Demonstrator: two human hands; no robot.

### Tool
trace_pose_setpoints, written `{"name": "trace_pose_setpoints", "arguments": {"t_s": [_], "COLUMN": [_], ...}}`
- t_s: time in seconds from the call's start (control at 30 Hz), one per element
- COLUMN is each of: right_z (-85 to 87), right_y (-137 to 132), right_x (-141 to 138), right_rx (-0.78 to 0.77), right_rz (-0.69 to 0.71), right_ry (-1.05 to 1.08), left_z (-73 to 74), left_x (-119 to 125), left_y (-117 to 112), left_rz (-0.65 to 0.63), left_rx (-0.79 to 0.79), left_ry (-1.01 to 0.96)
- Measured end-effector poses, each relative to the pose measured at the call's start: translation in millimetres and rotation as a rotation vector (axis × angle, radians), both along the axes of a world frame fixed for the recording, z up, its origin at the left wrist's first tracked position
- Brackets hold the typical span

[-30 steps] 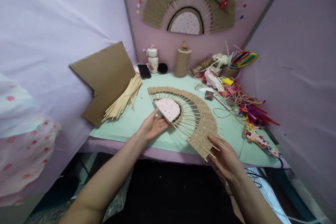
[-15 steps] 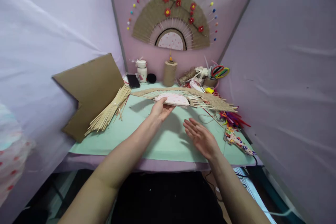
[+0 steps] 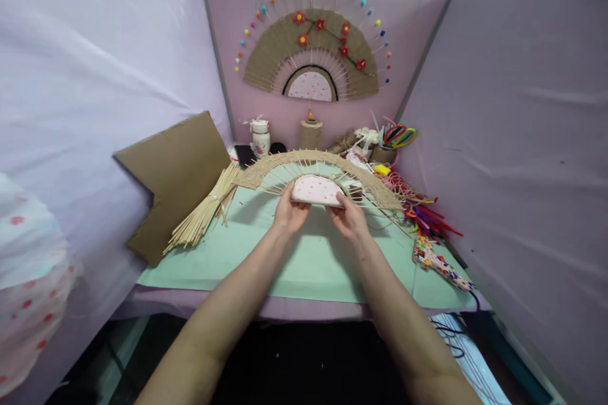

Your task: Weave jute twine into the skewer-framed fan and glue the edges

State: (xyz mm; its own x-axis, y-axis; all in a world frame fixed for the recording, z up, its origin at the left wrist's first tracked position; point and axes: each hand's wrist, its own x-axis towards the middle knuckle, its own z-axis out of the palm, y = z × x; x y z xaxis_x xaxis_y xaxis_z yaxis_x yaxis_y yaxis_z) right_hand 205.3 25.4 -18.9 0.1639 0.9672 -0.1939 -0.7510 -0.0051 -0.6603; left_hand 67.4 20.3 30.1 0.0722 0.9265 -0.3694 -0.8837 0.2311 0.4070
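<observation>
A handmade fan (image 3: 317, 190) is held up over the pale green tabletop. Its half-round base is white with pink spots, thin sticks spread out from it, and a woven tan band runs along the arc. My left hand (image 3: 291, 210) grips the base's left end, thumb on top. At the right end my right hand (image 3: 349, 215) grips it the same way, fingers underneath and partly hidden. A finished-looking fan (image 3: 270, 54) with red flowers and coloured pompoms on its stick ends hangs on the pink back panel.
A bundle of sticks (image 3: 202, 209) and folded cardboard (image 3: 183, 168) lie at left. Behind stand a white bottle (image 3: 261, 138) and a twine spool (image 3: 311, 135). At right are scissors (image 3: 399, 135) in a cup, coloured pipe cleaners (image 3: 430, 218) and a patterned glue gun (image 3: 439, 262) with a cord.
My right hand has moved in and taken hold of the base's right end. The held fan has levelled out and turned to show more of its face. The camera view has shifted slightly.
</observation>
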Motion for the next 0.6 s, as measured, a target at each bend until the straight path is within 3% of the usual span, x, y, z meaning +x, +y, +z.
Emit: {"name": "trace_pose_setpoints", "arguments": {"t_s": [0.17, 0.43, 0.6], "right_z": [-9.6, -15.6, -12.3], "right_y": [4, 6, 3], "right_x": [-2, -4, -7], "right_rx": [-0.006, -0.002, 0.023], "right_rz": [0.027, 0.075, 0.110], "right_ry": [0.007, 0.052, 0.098], "left_z": [-11.2, -34.1, -39.8], "left_x": [-20, -21, -23], "left_y": [15, 21, 20], "left_rz": [-0.009, 0.023, 0.040], "left_rx": [-0.023, -0.032, 0.020], "left_ry": [0.005, -0.008, -0.034]}}
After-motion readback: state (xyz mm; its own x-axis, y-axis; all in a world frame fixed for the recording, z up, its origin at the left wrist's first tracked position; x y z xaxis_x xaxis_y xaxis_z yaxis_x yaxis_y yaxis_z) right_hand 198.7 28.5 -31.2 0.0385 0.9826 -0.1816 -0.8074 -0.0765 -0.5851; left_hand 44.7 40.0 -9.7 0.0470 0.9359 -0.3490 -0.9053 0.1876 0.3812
